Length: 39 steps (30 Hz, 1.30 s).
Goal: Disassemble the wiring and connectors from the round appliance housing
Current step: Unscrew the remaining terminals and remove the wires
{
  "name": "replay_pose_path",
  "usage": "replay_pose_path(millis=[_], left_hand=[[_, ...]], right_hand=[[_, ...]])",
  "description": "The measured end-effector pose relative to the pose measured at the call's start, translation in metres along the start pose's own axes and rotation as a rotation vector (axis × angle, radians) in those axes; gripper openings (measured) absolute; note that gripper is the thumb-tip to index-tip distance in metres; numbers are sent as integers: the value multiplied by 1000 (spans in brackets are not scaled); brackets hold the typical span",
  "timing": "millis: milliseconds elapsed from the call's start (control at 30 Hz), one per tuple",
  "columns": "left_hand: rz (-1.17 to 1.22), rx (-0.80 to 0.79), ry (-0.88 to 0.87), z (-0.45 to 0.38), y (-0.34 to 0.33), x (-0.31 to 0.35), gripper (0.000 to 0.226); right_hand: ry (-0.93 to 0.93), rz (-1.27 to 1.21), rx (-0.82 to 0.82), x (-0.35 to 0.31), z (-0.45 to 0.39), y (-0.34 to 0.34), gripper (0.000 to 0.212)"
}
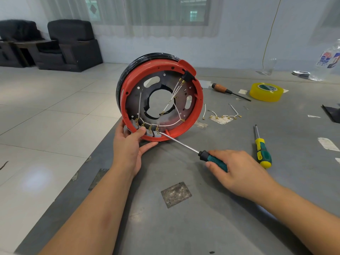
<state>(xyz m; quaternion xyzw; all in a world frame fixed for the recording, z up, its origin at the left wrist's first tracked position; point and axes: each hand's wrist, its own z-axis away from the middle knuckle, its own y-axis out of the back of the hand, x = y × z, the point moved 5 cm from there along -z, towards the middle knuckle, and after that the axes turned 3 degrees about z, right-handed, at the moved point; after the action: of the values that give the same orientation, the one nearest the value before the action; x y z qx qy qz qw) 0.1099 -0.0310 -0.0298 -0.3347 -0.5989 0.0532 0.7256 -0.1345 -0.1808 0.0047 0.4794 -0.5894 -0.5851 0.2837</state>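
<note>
Partly stripped — some wires [223, 115] lie out, more remain in housing [199, 100]; left hand [128, 146] grips rim, right hand [237, 168] holds screwdriver [184, 145].

round red housing [199, 100] | tipped on edge on grey table, open side facing camera | white wires [175, 92] with brass terminals strung inside | grey connectors [156, 133] along lower rim | removed wire pieces [223, 115] lying just right

Yellow tape roll [266, 92], plastic bottle [329, 60], 2 dark armchairs [71, 45] beyond.
</note>
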Motion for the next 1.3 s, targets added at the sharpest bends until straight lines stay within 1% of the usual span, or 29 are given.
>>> replay_pose_path(millis=[200, 567, 733, 867, 1033, 1133, 1300], left_hand=[[19, 26, 31, -1, 2, 0, 48], [32, 81, 15, 2, 2, 1, 43], [98, 87, 31, 7, 0, -2, 29], [69, 76, 16, 9, -3, -1, 37], [42, 82, -14, 8, -2, 2, 39], [28, 69, -32, 8, -2, 3, 42], [17, 44, -70, 7, -3, 4, 55]], right_hand=[[-8, 7, 64, -7, 3, -5, 40], [10, 39, 97, -17, 6, -3, 37], [24, -1, 144, -24, 2, -3, 34], [30, 7, 148, -28, -1, -3, 33], [12, 12, 157, -18, 3, 6, 39], [5, 7, 135, -12, 3, 9, 37], [-13, -50, 124, -5, 0, 11, 35]])
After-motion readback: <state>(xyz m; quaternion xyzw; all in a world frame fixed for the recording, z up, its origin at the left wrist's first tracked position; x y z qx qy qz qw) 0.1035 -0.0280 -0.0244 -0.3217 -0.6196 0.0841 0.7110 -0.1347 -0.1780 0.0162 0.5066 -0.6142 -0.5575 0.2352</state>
